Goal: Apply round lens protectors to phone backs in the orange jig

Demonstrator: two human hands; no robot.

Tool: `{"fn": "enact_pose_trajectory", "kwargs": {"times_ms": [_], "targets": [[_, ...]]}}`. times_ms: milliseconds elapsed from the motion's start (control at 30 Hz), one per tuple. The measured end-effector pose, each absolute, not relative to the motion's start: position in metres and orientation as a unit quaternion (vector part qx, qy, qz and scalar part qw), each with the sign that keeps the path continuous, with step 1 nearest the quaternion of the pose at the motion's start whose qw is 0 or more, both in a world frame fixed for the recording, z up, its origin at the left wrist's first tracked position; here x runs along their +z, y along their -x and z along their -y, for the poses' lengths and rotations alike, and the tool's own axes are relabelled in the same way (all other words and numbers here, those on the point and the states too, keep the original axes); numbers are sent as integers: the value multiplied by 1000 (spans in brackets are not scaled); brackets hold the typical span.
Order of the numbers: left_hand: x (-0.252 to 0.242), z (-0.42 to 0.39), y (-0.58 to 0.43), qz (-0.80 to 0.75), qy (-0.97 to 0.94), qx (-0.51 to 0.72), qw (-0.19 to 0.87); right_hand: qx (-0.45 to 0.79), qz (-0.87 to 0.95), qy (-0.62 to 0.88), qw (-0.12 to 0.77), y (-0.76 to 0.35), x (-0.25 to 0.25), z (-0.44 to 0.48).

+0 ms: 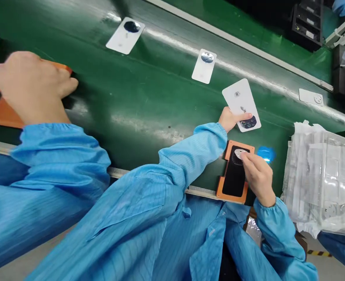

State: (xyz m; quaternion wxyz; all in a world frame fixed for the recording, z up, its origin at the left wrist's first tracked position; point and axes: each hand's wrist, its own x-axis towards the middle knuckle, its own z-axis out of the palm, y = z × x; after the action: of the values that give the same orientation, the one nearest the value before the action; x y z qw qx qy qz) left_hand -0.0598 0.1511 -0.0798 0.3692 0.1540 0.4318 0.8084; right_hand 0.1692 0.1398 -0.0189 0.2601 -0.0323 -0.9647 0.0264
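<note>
My left hand (230,119) pinches a white phone back cover (244,101) by its lower edge, thumb on top near the dark round camera area. Just below it, an orange fixture (223,184) with a black phone-shaped inset (233,182) sits at the bench's near edge. My right hand (258,173) is closed on a small white round plate with holes (239,153), held at the fixture's upper end over a circular outline. Whether the plate touches the inset I cannot tell. A shiny blue film piece (266,154) lies right beside the right hand.
More white back covers (121,42) (204,72) (305,96) lie along the green bench (149,93). Stacked clear trays with white liners (333,171) stand at right. A co-worker's hand (34,86) is over another orange fixture (4,113) at left. Black bins (307,23) are at the back.
</note>
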Motion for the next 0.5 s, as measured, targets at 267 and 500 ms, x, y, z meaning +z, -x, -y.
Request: {"fn": "enact_pose_trajectory", "kwargs": {"times_ms": [267,500], "targets": [[-69,-152,63,-466,-167,781,380,-24,981,48,189,-181,-29,-132],[-60,-159,57,-449,-156,808,348,-12,985,92,148,-180,-28,-123]]}}
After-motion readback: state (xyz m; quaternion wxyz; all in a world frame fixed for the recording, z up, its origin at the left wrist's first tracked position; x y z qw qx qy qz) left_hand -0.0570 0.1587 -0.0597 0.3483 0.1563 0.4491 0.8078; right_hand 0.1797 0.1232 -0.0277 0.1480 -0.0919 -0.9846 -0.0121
